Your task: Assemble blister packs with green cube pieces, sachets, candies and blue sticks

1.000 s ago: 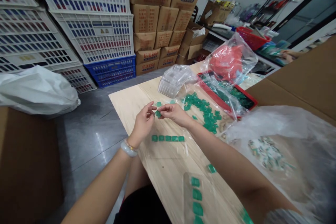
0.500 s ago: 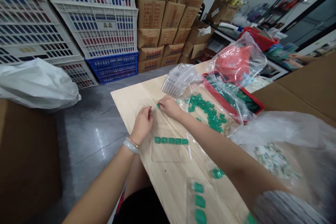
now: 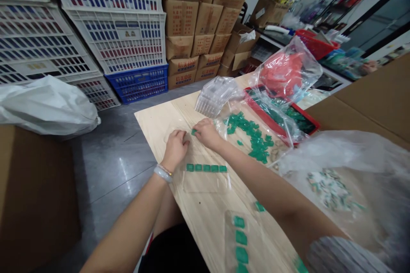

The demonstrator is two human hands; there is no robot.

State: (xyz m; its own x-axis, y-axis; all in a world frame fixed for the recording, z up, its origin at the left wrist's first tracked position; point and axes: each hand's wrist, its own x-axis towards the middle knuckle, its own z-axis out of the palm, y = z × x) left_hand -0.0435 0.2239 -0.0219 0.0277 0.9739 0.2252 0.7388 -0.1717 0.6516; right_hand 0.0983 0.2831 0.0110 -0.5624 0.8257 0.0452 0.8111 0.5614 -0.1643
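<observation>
My right hand (image 3: 206, 133) is closed, pinching a small green square piece (image 3: 194, 132) at its fingertips, low over the wooden table. Just left of it, my left hand (image 3: 175, 149) has its fingers curled at a clear plastic tray (image 3: 171, 135); what lies between those fingers is hidden. Nearer me, a second clear tray (image 3: 205, 185) carries a row of several green squares (image 3: 206, 168). Another clear tray (image 3: 231, 239) at the table's near side holds more green squares in a line. Loose green pieces (image 3: 253, 134) lie heaped beyond my right forearm.
A stack of clear plastic trays (image 3: 218, 94) stands at the table's far side. Beside it are a red bin (image 3: 265, 115) and a bag of red pieces (image 3: 282, 74). At right lies a plastic bag of green-and-white bits (image 3: 329, 190). Crates (image 3: 124, 38) and cartons (image 3: 181, 17) are stacked behind.
The view has shifted slightly. Both hands stay at nearly the same spot, and the right still pinches the green square piece.
</observation>
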